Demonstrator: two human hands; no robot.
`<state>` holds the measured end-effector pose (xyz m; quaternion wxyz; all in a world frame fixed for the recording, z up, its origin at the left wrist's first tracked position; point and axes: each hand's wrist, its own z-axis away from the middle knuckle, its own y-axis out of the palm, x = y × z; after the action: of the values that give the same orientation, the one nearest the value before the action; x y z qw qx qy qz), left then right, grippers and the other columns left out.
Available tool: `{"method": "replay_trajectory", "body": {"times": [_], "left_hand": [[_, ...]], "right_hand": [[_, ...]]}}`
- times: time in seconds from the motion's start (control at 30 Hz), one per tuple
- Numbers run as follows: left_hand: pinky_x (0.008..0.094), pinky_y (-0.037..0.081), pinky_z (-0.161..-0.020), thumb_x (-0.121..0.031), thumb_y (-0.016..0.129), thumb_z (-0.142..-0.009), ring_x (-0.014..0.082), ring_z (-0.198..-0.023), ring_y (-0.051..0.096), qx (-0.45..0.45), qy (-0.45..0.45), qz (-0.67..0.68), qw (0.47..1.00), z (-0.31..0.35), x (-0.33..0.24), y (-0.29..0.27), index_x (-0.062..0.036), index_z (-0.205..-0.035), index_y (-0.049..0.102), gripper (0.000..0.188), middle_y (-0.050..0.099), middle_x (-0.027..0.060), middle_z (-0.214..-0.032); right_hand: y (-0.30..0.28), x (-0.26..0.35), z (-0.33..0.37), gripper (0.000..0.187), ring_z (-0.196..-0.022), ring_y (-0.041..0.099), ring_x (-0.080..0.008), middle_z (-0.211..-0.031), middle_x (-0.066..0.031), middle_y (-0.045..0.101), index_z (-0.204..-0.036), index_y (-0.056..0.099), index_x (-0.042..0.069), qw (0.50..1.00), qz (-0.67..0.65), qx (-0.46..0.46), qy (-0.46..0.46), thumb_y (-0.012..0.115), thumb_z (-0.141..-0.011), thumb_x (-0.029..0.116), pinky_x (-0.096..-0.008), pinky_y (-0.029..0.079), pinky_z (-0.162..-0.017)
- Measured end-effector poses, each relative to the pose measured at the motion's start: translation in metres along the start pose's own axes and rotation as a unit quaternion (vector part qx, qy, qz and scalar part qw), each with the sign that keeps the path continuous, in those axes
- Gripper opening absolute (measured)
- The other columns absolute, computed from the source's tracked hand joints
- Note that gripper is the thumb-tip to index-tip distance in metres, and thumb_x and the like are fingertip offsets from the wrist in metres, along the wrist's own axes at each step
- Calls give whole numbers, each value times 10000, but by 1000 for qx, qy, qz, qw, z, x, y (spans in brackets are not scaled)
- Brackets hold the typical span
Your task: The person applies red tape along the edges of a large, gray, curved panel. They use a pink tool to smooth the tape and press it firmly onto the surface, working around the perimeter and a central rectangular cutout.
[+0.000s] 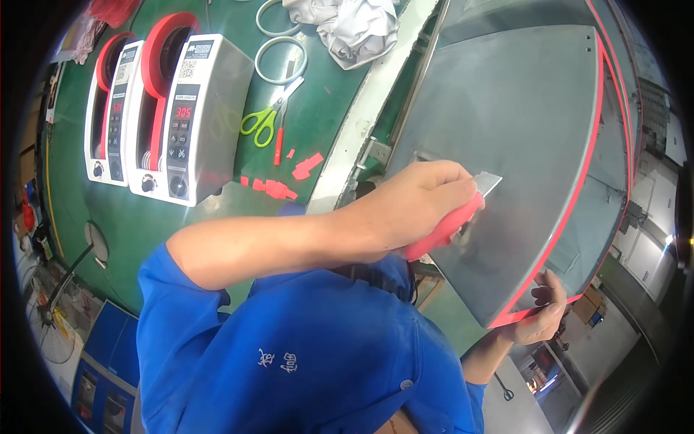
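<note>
My left hand (426,199) is closed round the red handle of a utility knife (442,230). Its flat metal blade (489,184) points up and right, over the face of a large grey panel (506,116). Red tape (555,235) runs along the panel's right edge and round the lower corner. At that corner my right hand (541,315) grips the taped edge with bent fingers; part of the hand is hidden by the panel.
On the green table (217,246) stand two white tape dispensers (210,108) with red rolls. Green-handled scissors (264,123), a red-handled tool (279,145), tape rings (280,61), red tape scraps (273,189) and grey cloth (350,29) lie beyond. A fan (58,340) is at left.
</note>
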<state>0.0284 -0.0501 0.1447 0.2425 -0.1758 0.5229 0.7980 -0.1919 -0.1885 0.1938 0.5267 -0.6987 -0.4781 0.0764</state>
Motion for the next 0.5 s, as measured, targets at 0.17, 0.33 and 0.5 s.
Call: {"method": "replay_trajectory", "body": {"times": [0.17,0.33,0.5], "left_hand": [[253,454,-695,-306,419,-927,121,-850,553,-4,8,-1,1000,-1,12,-6,-22,-1036,507,316,577,91,-1023],[252,451,-677,-266,386,-943,124,-753,567,-13,16,-60,998,2,13,-13,-21,-1064,503,297,592,95,-952],[293,424,-622,-235,431,-926,149,-667,543,-62,246,-345,903,-12,43,-34,-20,-1039,536,265,568,78,-815]], "right_hand": [[0,-3,0,463,-605,497,-174,-706,-130,588,-898,610,-55,1000,-1,3,5,276,-876,264,-265,352,-506],[-2,-4,2,460,-613,507,-173,-708,-130,589,-897,610,-53,1000,-4,4,12,278,-876,265,-262,353,-506],[-2,-3,1,456,-611,503,-170,-709,-129,590,-901,610,-52,1000,-3,7,4,281,-877,263,-258,350,-507]]}}
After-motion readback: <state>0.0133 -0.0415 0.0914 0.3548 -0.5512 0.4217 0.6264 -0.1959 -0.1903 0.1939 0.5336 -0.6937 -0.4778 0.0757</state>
